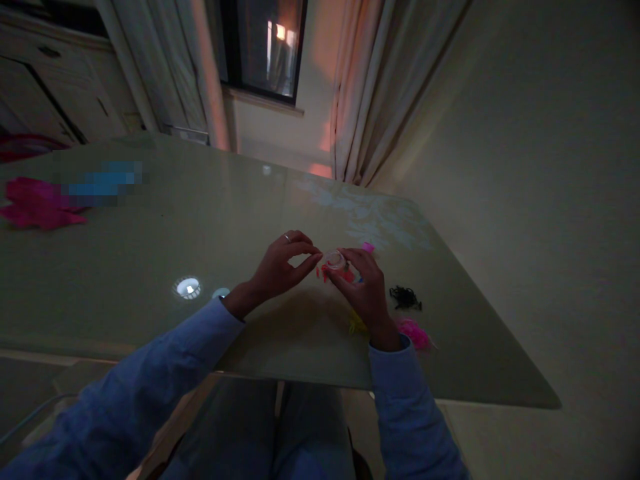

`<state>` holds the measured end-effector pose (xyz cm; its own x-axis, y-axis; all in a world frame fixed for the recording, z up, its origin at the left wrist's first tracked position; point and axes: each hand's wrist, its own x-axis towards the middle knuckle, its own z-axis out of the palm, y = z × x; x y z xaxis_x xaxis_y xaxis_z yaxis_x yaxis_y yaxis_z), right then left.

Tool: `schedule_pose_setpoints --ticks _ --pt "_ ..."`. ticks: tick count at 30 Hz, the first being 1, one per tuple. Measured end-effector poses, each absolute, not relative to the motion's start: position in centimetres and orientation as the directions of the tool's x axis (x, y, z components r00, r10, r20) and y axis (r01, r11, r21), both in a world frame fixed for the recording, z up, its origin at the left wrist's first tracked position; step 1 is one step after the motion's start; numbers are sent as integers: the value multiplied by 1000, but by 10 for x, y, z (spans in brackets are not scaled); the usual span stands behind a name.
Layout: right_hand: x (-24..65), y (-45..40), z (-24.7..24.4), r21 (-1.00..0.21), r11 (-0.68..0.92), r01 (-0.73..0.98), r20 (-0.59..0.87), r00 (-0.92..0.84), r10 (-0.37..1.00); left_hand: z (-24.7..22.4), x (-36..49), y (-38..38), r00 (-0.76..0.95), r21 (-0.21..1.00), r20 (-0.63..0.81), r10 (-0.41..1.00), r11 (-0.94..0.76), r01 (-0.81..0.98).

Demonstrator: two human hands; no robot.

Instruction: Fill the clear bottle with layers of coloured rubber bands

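Note:
Over the table, my right hand [363,277] holds a small clear round thing with a pale rim [334,259] between thumb and fingers; whether it is a ring or a little container is unclear. Red bits [345,273] show just below or behind it. Close to its left edge, my left hand [290,263] has thumb and index fingertip pressed together, and what they pinch is too small to see. Yellow strands [357,324] lie under my right wrist, partly hidden. A bright pink tangle [416,334] and a black tangle [406,297] rest to the right.
A small pink piece [369,247] sits beyond my right hand. At the far left of the glossy table [210,207] lie a crumpled magenta sheet [43,205] and a blurred blue thing [103,182]. Curtains and a wall stand behind; the table's edge runs along my lap.

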<state>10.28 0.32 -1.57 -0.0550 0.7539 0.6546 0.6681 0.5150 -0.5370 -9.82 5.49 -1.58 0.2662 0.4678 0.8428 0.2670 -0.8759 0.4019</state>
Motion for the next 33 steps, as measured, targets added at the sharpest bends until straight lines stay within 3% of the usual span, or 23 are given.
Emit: schedule_pose_setpoints --ticks 3,6,10,21,33 --pt "104 3 -16 -722 455 521 575 86 814 -13 -99 53 249 461 820 516 -852 247" --pt "104 5 -16 -889 371 268 432 226 873 -13 -99 52 240 497 804 544 -837 229" --pt "104 7 -12 -948 304 98 319 318 893 -13 -100 52 261 498 799 542 -839 217" --pt "102 5 -15 -923 341 178 374 210 903 -23 -98 51 419 563 700 578 -808 174" --pt "103 4 -17 -883 388 265 428 114 897 -33 -92 49 522 718 547 655 -687 110"
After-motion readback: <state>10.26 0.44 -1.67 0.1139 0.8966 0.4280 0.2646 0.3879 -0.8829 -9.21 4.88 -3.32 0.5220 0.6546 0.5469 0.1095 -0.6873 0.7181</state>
